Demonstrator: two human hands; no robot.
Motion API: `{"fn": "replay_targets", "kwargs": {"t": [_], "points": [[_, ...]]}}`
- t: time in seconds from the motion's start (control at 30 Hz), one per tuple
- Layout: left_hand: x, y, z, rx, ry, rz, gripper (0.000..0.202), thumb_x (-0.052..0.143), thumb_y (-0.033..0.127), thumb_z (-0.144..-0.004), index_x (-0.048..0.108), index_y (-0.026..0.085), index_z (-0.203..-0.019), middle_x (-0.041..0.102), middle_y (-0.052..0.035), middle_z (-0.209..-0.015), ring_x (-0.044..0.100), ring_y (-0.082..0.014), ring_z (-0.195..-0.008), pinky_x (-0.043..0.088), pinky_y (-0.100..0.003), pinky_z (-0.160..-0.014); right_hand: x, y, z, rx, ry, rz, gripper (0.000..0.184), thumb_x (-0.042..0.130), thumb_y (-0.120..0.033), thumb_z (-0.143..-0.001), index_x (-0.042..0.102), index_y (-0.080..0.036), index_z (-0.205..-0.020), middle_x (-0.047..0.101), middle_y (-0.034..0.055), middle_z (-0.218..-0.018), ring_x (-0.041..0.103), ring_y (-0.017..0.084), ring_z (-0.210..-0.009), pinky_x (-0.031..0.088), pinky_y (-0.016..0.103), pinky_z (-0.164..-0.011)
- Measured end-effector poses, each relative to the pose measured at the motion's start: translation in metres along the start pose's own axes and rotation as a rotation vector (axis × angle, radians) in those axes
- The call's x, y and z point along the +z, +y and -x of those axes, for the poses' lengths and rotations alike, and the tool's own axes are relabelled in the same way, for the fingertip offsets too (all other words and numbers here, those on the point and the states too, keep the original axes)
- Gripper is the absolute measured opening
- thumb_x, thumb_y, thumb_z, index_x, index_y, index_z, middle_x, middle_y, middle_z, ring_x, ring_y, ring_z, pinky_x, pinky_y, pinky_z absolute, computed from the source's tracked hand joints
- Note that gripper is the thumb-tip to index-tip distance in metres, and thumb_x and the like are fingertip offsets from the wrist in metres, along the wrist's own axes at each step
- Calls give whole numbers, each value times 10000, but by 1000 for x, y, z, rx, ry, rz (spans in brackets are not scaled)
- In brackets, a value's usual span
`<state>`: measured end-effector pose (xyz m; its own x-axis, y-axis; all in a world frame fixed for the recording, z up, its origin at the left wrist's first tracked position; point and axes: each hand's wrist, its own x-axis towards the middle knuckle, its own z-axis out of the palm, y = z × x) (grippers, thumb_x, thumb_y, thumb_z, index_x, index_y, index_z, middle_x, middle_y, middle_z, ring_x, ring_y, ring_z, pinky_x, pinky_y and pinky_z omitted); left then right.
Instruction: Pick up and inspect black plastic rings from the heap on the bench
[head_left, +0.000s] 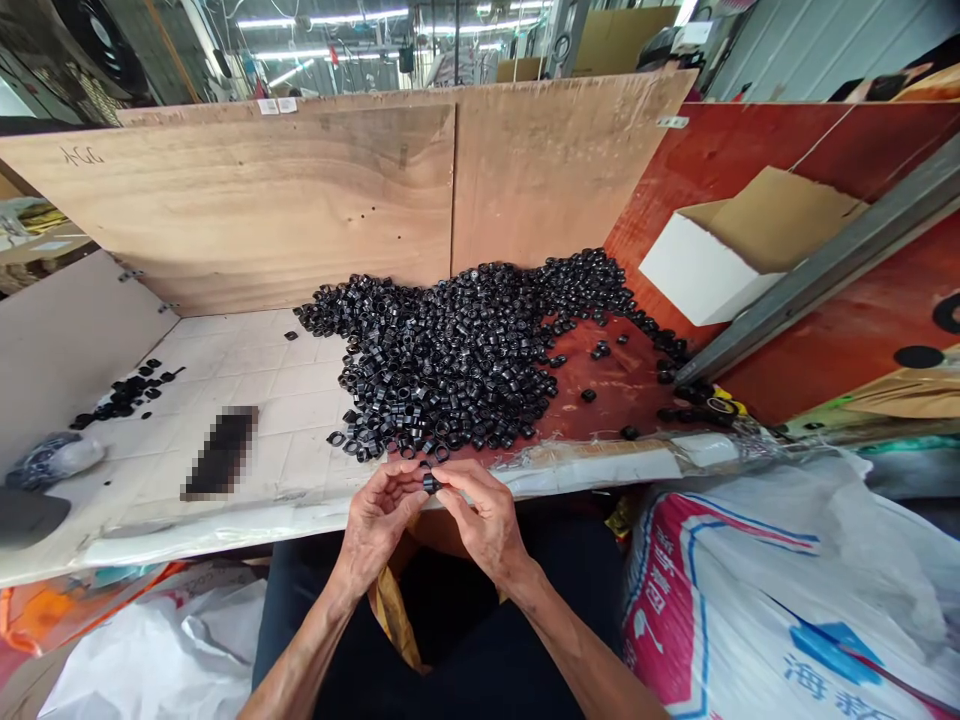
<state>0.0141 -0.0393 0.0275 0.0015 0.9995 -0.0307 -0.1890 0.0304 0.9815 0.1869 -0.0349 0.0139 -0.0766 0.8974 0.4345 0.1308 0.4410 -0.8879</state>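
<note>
Here, two hands [379, 518] [484, 515] on one part [430, 483]

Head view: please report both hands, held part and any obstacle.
Left hand and right hand: pinching one small black cylindrical part. Broad heap of small black ring-shaped parts just beyond. No obstacle seen at hands.

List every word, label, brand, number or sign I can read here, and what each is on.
"GG": handwritten on the plywood board; the mark before it is unclear.
"海": blue print on the large white sack; the character after it is cut off.
White characters on the sack's red band: too distorted to read.
Small white labels on the board's top edge: too small to read.
</note>
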Motion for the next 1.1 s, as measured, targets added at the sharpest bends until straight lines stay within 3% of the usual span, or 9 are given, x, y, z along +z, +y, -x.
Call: {"fn": "replay_targets", "kwargs": {"t": [0.17, 0.3, 0.53, 0.6, 0.73, 0.87, 1.0, 1.1], "points": [[-2, -4, 3, 19, -75, -97, 302, 852, 317, -786, 778, 199, -1054, 803, -66, -1042, 761, -243, -974, 616, -378, -936, -4, -3, 2, 9, -35, 50, 232, 585, -193, -974, 716, -247, -1157, 722, 72, -1093, 697, 210, -970, 587, 325, -846], [-3, -5, 2, 51, -75, -120, 263, 845, 297, -797, 782, 209, -1037, 802, -49, -1027, 761, -221, -942, 616, -339, -907, -5, -5, 2, -28, -47, 55, 192, 560, -159, -976, 706, -232, -1078, 709, 71, -1051, 685, 204, -978, 578, 318, -858], [2, 2, 2, -128, -92, 2, 319, 877, 323, -770, 777, 161, -1024, 811, -56, -912, 760, -196, -837, 619, -299, -823, -7, -2, 2, -113, -52, 62, 229, 528, -161, -999, 720, -235, -1098, 710, 87, -1059, 690, 218, -1000, 587, 358, -892], [3, 1, 2, -128, -87, 10, 322, 878, 321, -770, 775, 154, -1026, 810, -61, -916, 759, -196, -839, 619, -297, -817, -6, 2, 3, -67, -49, 21, 205, 564, -168, -987, 735, -233, -1080, 710, 86, -1057, 695, 212, -986, 599, 341, -861], [5, -9, 3, 8, -69, -27, 265, 854, 295, -798, 775, 180, -1023, 799, -43, -939, 747, -179, -870, 609, -274, -834, -2, 9, 7, 125, -7, -96, 132, 656, -215, -944, 750, -231, -1035, 713, 72, -1054, 713, 200, -962, 618, 288, -787], [3, -17, 2, 93, -67, -141, 232, 823, 279, -828, 780, 198, -1040, 791, -53, -1043, 744, -204, -988, 593, -308, -936, 0, 11, 9, 229, 43, -111, 192, 690, -207, -902, 686, -221, -1093, 741, 47, -981, 738, 190, -854, 629, 297, -777], [2, -10, 1, -54, -98, -88, 282, 828, 327, -825, 767, 172, -1053, 803, -64, -956, 760, -211, -893, 613, -327, -874, -6, 7, 5, -31, -39, 80, 217, 571, -135, -958, 678, -227, -1122, 734, 76, -1088, 709, 221, -1021, 592, 367, -919], [2, -3, 1, -165, -118, -25, 320, 837, 342, -819, 756, 157, -1068, 798, -54, -865, 758, -195, -802, 620, -318, -817, -9, 5, 3, -184, -74, 129, 256, 509, -113, -994, 668, -238, -1152, 727, 78, -1096, 693, 219, -1048, 579, 376, -938]]}}
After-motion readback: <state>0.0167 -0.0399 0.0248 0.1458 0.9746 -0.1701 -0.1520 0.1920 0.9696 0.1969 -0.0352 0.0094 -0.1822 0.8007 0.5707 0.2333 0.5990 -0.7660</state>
